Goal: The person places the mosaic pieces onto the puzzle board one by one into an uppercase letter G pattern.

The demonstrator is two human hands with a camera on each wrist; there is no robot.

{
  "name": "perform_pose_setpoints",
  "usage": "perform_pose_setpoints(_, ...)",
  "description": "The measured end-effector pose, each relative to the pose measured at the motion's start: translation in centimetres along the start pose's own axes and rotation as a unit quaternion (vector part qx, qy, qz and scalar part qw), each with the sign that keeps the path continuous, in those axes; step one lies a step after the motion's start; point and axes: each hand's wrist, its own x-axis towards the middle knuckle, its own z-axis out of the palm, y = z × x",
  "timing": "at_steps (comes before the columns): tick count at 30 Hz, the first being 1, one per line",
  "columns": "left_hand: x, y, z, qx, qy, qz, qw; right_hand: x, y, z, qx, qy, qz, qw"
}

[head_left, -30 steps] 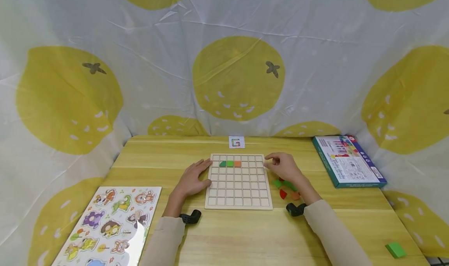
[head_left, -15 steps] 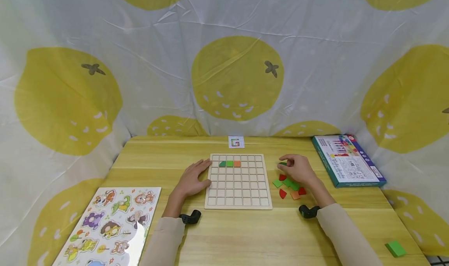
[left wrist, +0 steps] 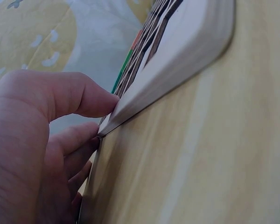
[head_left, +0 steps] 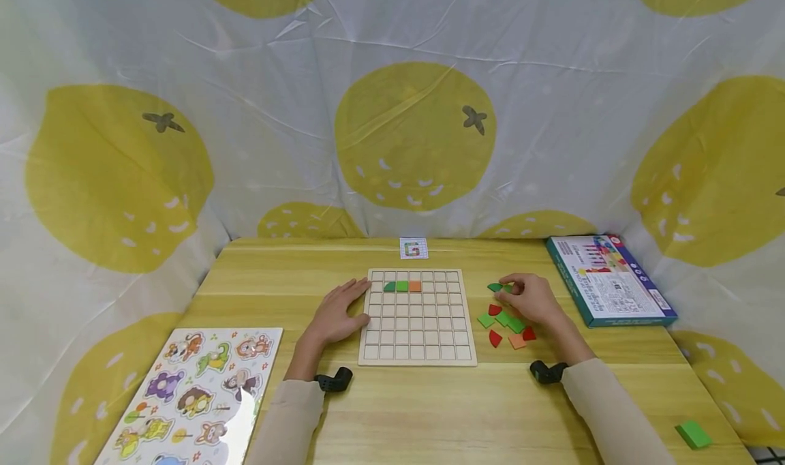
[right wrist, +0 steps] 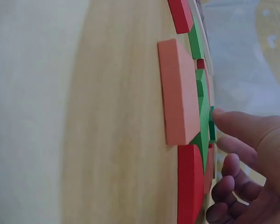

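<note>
A square wooden grid board point(head_left: 417, 352) lies on the table. Its upper rows hold a dark green rounded piece point(head_left: 389, 286), a bright green square point(head_left: 402, 286) and an orange square point(head_left: 415, 286). My left hand point(head_left: 334, 313) rests at the board's left edge, fingers extended; in the left wrist view the thumb point(left wrist: 91, 100) touches its rim. Right of the board, my right hand point(head_left: 530, 298) pinches a small green piece point(head_left: 508, 288) between thumb and index finger. Beside those fingertips lies a dark green rounded piece point(head_left: 493, 287), apart from them.
Several loose pieces lie below the right hand, among them a red one point(head_left: 495, 338) and an orange square point(head_left: 517, 341). A pattern card point(head_left: 413, 248) is behind the board. A puzzle box point(head_left: 610, 281), an animal puzzle point(head_left: 196, 390) and a green block point(head_left: 694, 435) lie farther out.
My right hand has moved from the board's upper right edge rightward to the loose pieces, past the dark green piece to another green one. My left hand has stayed in place.
</note>
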Motion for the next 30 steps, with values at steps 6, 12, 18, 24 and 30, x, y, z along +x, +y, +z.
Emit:
perform_pose_setpoints(6,-0.03,0.01,0.01,0.000,0.002,0.004,1.0000,0.26,0.22,-0.03,-0.004,-0.007,0.009,1.000)
perform_pose_setpoints(12,-0.01,0.06,0.04,0.000,0.003,0.004,1.0000,0.44,0.14,0.01,-0.001,-0.006,0.017,1.000)
perform_pose_setpoints(18,0.00,0.05,0.10,-0.001,0.000,0.000,1.0000,0.41,0.17,-0.02,-0.004,-0.004,0.007,1.000)
perform_pose_setpoints(24,-0.04,-0.09,0.09,-0.002,0.001,0.000,1.0000,0.39,0.12,0.05,-0.002,-0.005,0.001,1.000)
perform_pose_setpoints(30,-0.10,-0.19,0.12,0.000,0.001,-0.001,1.0000,0.36,-0.03,0.18,-0.004,-0.001,0.001,1.000)
